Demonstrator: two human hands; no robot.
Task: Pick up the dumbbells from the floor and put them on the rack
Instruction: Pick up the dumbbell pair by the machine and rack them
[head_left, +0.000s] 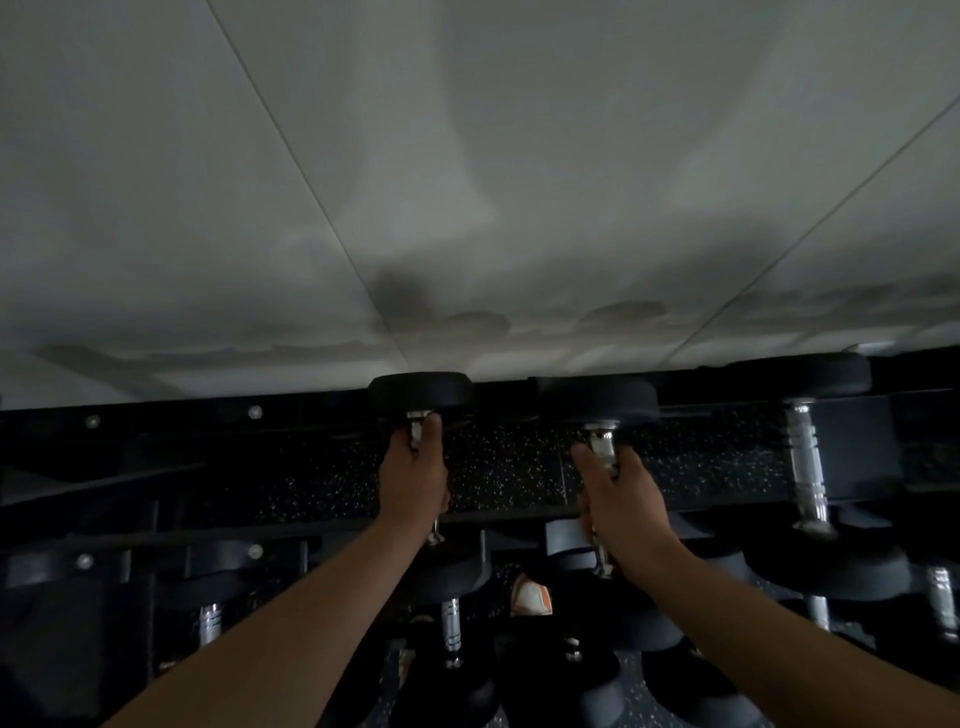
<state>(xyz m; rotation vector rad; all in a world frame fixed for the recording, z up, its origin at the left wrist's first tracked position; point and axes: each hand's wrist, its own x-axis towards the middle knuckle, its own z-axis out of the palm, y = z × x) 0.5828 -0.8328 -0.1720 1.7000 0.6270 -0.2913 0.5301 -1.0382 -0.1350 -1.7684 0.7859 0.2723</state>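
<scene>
Two black dumbbells with chrome handles lie on the top tier of the black rack, their far heads against the white wall. My left hand is closed around the handle of the left dumbbell. My right hand is wrapped around the handle of the right dumbbell. Both near heads are mostly hidden behind my wrists and forearms.
A larger dumbbell rests on the same tier to the right. Several more dumbbells sit on the lower tier. The left part of the top tier holds nothing. Speckled black floor shows through the rack. A white-and-orange object lies below.
</scene>
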